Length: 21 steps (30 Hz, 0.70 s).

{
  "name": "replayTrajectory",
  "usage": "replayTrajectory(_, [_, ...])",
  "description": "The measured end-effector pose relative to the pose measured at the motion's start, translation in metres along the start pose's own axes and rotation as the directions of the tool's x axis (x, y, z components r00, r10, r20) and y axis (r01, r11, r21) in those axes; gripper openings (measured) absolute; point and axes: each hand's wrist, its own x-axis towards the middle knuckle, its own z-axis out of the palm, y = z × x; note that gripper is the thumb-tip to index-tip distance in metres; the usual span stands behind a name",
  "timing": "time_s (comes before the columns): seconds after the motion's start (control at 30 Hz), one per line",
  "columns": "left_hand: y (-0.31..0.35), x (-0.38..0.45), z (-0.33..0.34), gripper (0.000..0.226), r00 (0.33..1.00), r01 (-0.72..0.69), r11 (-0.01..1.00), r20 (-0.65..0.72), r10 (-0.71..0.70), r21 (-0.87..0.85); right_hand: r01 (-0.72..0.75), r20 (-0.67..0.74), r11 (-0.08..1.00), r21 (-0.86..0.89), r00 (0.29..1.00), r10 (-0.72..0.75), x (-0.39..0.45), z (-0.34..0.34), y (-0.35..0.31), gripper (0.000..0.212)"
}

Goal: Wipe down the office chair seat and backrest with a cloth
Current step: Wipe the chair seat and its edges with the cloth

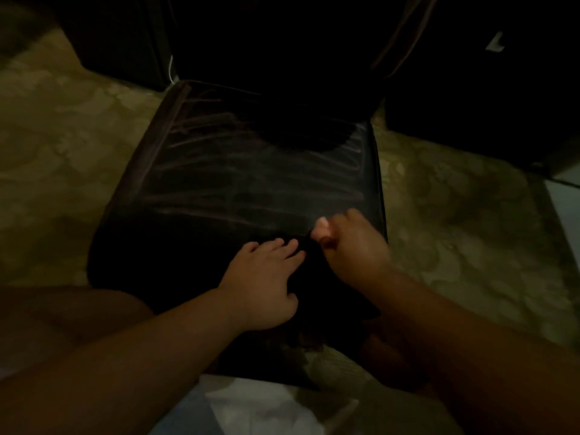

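Dark seat (251, 183) under both hands (263, 277)

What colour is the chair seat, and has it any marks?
The chair seat is black or very dark, with pale streaky wipe marks across it, in the dim head view.

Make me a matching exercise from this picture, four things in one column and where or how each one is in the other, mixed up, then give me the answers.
Things:
1. left hand
2. right hand
3. chair seat
4. floor

States:
A. mottled tan, lying around the chair
B. dark, streaked with pale wipe marks
C. fingers spread flat on the front of the seat
D. fingers curled, near the seat's right edge

Pairs: 1-C, 2-D, 3-B, 4-A. What the right hand holds is too dark to tell.
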Motion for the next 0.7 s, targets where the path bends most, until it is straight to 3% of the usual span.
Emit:
replayTrajectory(0.1, [0.000,0.000,0.002,0.089,1.000,-0.018,1.000,0.020,0.018,-0.021,0.104,0.117,0.995,-0.007,0.988,-0.103,-0.018,-0.005,0.020,0.030])
replayTrajectory(0.17, [0.000,-0.001,0.003,0.091,0.999,-0.026,0.999,0.019,0.027,-0.035,-0.064,0.063,0.997,-0.031,0.996,0.066,-0.002,-0.006,0.048,0.026])
replayTrajectory(0.23, [0.001,0.003,0.003,0.092,0.999,-0.030,0.999,0.009,0.031,-0.042,-0.291,-0.048,0.957,0.005,0.956,0.291,0.025,-0.005,0.057,0.025])
replayTrajectory(0.27, [0.002,0.006,0.002,0.093,0.999,-0.033,0.998,0.008,0.033,-0.049,-0.336,-0.097,0.942,0.003,0.937,0.335,0.036,-0.004,0.047,0.026])
replayTrajectory(0.33, [0.004,0.011,-0.002,0.092,0.999,-0.040,0.996,0.010,0.041,-0.074,-0.256,-0.130,0.967,-0.012,0.959,0.252,0.041,0.003,0.013,0.024])
replayTrajectory(0.43, [-0.005,0.007,-0.017,0.082,0.998,-0.049,0.983,0.022,0.054,-0.179,0.060,-0.015,0.998,0.025,0.998,-0.060,0.011,0.006,-0.018,0.023])
replayTrajectory(0.5, [-0.019,-0.004,-0.031,0.073,0.999,-0.031,0.974,0.002,0.033,-0.226,0.084,0.020,0.996,0.003,0.996,-0.084,0.002,0.004,0.001,0.027])
replayTrajectory(0.63, [-0.063,-0.021,-0.047,0.063,0.967,0.158,0.981,-0.184,-0.176,-0.108,-0.270,-0.082,0.962,-0.050,0.961,0.265,0.045,0.003,0.018,0.028])
replayTrajectory(0.7, [-0.080,-0.024,-0.043,0.068,0.947,0.276,0.960,-0.160,-0.279,-0.045,-0.311,-0.156,0.949,-0.058,0.942,0.299,0.055,0.009,-0.012,0.030])
